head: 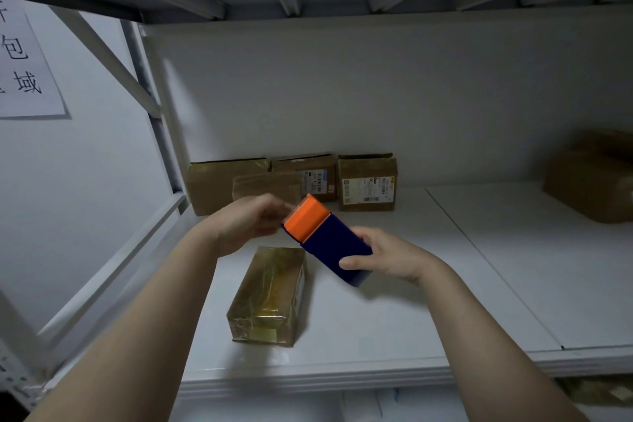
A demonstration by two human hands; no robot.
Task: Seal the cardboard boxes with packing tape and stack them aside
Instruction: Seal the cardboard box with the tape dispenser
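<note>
White shelf [394,319], dispenser [329,236] in fingers [347,264], box [270,295] nearby

The tape dispenser [329,240] is smooth plastic: you see an orange cap [305,219] and a dark blue body [337,250], both matt, with no sharp highlights. The front box [270,295] is brown cardboard wrapped all over in clear tape; read its surface as glossy and wrinkled, with yellowish reflections along the top. The rear boxes [212,185] show matt brown cardboard with duller tape bands, and two of them carry white paper labels [368,190]. The shelf board [394,319] is white, smooth and faintly satin. The rack frame [113,58] looks like white-painted metal. The wall sign [27,62] is matt white paper. The right-hand box [589,181] is too blurred for you to judge its finish.
</note>
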